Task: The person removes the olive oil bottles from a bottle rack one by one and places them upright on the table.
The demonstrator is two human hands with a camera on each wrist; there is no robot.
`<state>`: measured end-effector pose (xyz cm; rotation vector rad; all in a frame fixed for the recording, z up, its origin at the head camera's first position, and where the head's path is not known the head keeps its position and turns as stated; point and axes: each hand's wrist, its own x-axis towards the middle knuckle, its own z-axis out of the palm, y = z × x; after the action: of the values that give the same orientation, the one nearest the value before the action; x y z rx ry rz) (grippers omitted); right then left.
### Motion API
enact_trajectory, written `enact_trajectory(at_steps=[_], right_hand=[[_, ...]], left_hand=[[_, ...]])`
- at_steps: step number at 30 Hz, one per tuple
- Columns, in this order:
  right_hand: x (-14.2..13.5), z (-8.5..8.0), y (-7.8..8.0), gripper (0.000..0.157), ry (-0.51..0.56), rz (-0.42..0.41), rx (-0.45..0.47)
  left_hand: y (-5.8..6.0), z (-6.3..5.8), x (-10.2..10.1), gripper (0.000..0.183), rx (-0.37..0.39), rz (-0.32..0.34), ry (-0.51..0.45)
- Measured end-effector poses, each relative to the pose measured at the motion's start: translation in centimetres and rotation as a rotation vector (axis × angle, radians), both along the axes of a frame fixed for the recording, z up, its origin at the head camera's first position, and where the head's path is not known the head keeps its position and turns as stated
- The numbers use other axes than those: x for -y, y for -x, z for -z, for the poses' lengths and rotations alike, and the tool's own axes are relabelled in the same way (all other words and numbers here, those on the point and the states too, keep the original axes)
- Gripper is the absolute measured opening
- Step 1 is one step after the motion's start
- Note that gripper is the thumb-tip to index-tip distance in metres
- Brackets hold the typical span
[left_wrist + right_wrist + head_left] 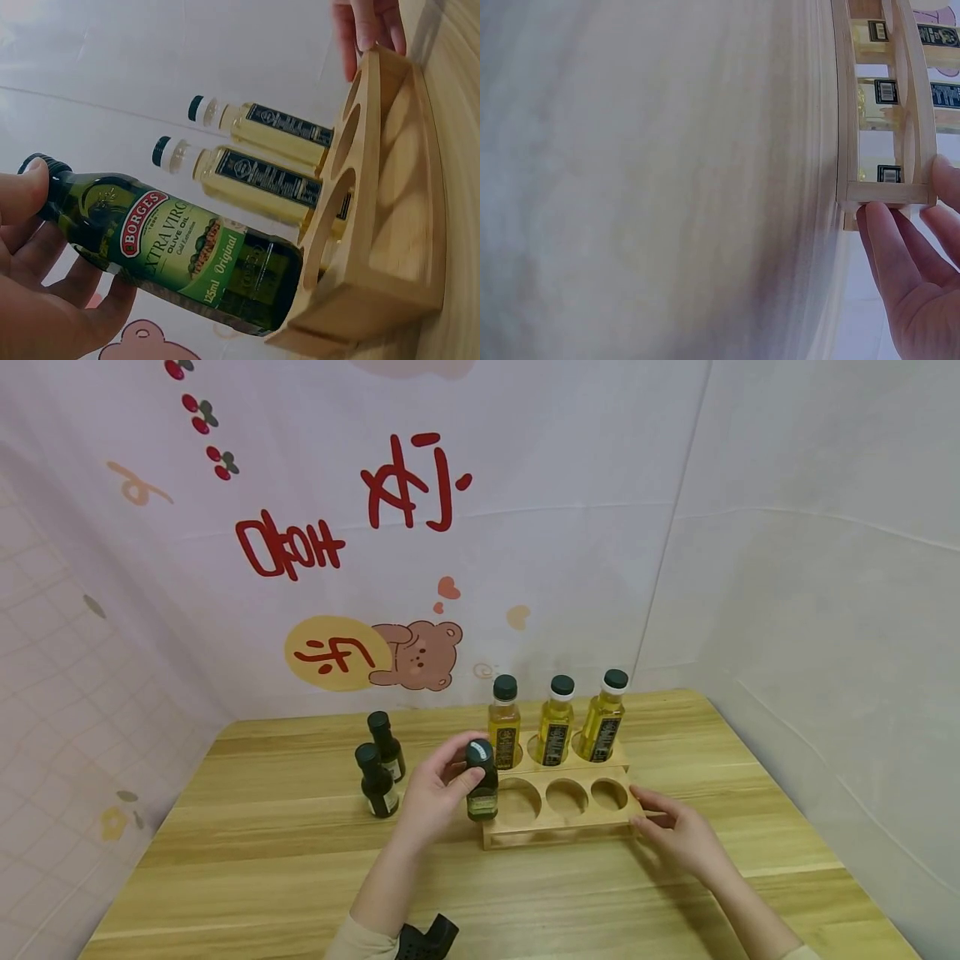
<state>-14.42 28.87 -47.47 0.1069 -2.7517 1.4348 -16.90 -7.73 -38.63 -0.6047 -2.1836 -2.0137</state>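
Observation:
A small dark green bottle of olive oil [180, 247] is gripped by my left hand [435, 789], its thumb and fingers round the neck and upper body. Its base overlaps the left front corner of the wooden bottle rack [555, 837]. In the left wrist view its green label faces the camera. My right hand [678, 835] holds the right end of the rack, with the thumb at the top edge and fingers [889, 240] against the end panel. The lower tier shows three round holes with no bottles in them. Clear bottles of yellow oil [555, 727] occupy the upper tier's three holes.
Two more dark green bottles [380, 789] stand on the wooden table [262, 843], left of my left hand. A white printed cloth [570, 568] hangs behind the table, with pale cloth on both sides. A black wrist strap [427, 941] shows by my left sleeve.

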Motion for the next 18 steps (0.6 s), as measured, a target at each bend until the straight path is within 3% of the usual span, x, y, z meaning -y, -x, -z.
enact_trajectory(at_steps=[10, 18], right_hand=[[0.0, 0.0, 0.0, 0.056, 0.004, 0.006, 0.018], [0.0, 0.1, 0.0, 0.056, 0.002, 0.001, 0.006]], left_hand=[[-0.6, 1.0, 3.1, 0.039, -0.011, -0.065, 0.022], [-1.0, 2.3, 5.4, 0.037, -0.069, -0.054, -0.003]])
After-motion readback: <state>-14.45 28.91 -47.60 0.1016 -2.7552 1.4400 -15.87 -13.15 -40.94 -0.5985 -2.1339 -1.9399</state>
